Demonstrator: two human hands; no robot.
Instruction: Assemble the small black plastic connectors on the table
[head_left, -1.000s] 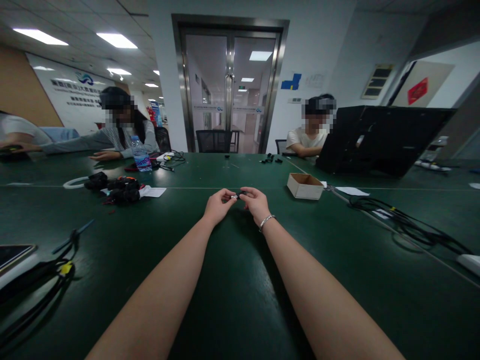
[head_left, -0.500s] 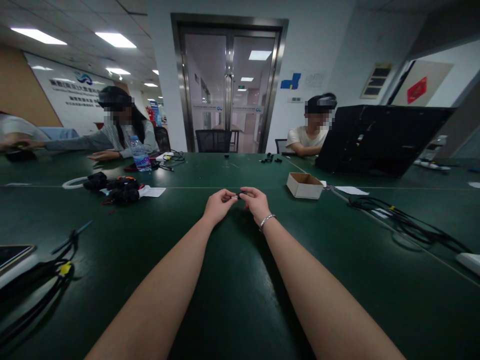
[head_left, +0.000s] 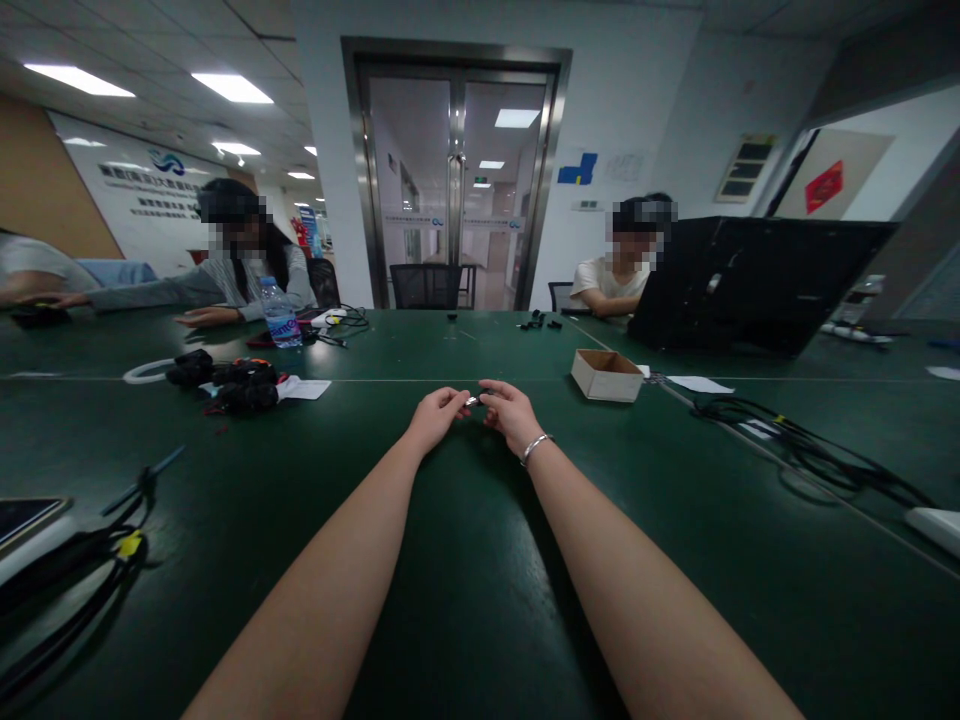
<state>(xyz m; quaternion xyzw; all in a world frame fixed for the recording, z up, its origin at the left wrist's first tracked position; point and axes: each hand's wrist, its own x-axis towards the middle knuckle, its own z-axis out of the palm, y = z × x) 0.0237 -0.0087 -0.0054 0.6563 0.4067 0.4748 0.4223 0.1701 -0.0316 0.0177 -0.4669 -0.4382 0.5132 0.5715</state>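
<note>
My left hand (head_left: 437, 418) is closed in a pinch on a small piece with a bright metal end (head_left: 471, 401), which looks like a plug. Facing it, my right hand (head_left: 511, 413), with a silver bracelet at the wrist, pinches a small dark piece (head_left: 484, 398). Both hands are over the middle of the green table (head_left: 465, 520), fingertips close together. The fingers cover most of both pieces, so their exact kind cannot be made out. An open cardboard box (head_left: 606, 382) stands to the right of my right hand.
Several small black pieces (head_left: 536, 321) lie farther back. Black gear (head_left: 244, 383) and a water bottle (head_left: 280, 315) are at left, near a seated person (head_left: 255, 250). Cables (head_left: 810, 450) and a large black monitor (head_left: 757, 285) occupy the right; another person (head_left: 611, 285) sits behind.
More of the bright metal end now shows between my fingertips, and the two pieces look slightly farther apart. My hands stay in nearly the same place.
</note>
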